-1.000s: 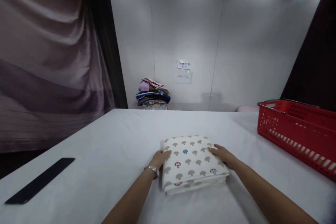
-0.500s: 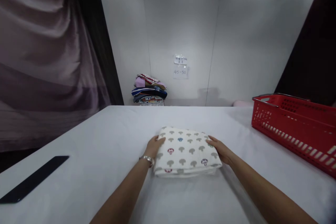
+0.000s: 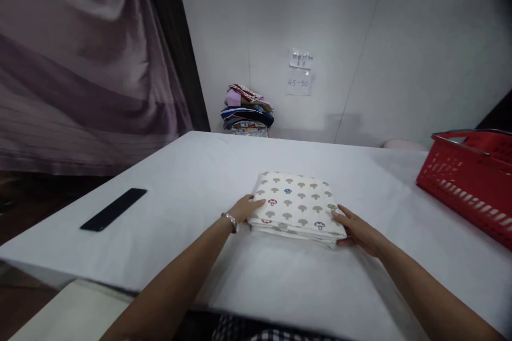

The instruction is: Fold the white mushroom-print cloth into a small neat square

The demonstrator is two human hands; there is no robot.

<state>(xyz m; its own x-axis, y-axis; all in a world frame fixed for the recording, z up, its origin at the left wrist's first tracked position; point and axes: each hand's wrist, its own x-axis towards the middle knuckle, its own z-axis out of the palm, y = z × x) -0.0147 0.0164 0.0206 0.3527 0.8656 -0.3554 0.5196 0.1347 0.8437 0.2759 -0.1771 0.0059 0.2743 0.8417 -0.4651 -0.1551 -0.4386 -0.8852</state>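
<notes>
A folded white cloth (image 3: 296, 202) printed with grey mushrooms, and a few coloured ones, lies flat in layers on the white-covered table (image 3: 172, 234). At its left edge, my left hand (image 3: 243, 209) holds the fold with the thumb on top; a bracelet circles that wrist. My right hand (image 3: 358, 229) grips the right edge near the front corner, its thumb on the upper layer and other fingers lower at the side. The undersides of the layers and some fingertips are hidden.
A red plastic basket (image 3: 460, 181) with a metal handle stands at the right. On the left lies a flat black strip (image 3: 114, 209). A stack of folded fabrics (image 3: 248, 112) sits beyond the far edge, near paper signs (image 3: 300, 82) on the wall. A pinkish curtain (image 3: 80, 64) hangs left.
My view has tilted down and shifted left, bringing the table's near edge into sight. The cloth now lies flatter, and both hands remain at its sides, slightly nearer its front corners.
</notes>
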